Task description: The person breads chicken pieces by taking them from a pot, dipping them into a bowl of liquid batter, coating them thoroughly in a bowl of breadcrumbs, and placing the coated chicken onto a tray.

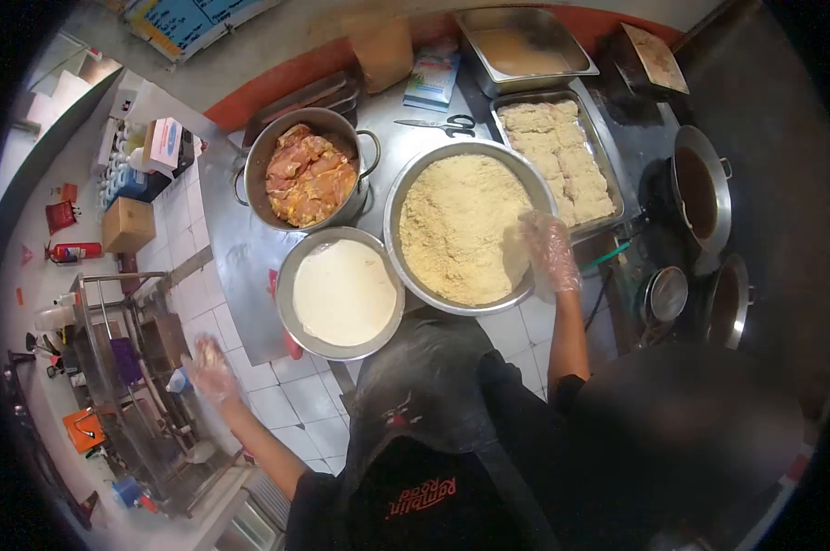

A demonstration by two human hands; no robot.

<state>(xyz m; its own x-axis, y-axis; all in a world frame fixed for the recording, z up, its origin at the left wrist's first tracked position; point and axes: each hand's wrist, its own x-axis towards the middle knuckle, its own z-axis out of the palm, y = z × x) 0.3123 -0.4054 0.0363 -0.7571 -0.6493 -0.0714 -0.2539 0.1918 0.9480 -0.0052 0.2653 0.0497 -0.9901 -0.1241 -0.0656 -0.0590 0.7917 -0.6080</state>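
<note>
My right hand (551,253), in a clear plastic glove, is at the right rim of a wide metal bowl (395,197) of pale breadcrumbs (461,225). Its fingers are stretched over the crumbs and hold nothing visible. Off the table's left side hangs my gloved left hand (215,372), fingers apart and nothing in it. Nearest to it is a smaller metal bowl of white, creamy liquid (344,294). Behind that, a two-handled pot (250,188) contains raw seasoned meat (312,174). Crumb-coated pieces (562,161) lie in rows in a metal tray (621,197) at the back right.
Scissors (443,124) lie behind the crumb bowl, near a blue-and-white packet (432,81). A deep steel pan (525,60) stands at the back. Two woks (700,188) of dark liquid and a round strainer (667,294) are on the right. A metal rack (130,358) stands left.
</note>
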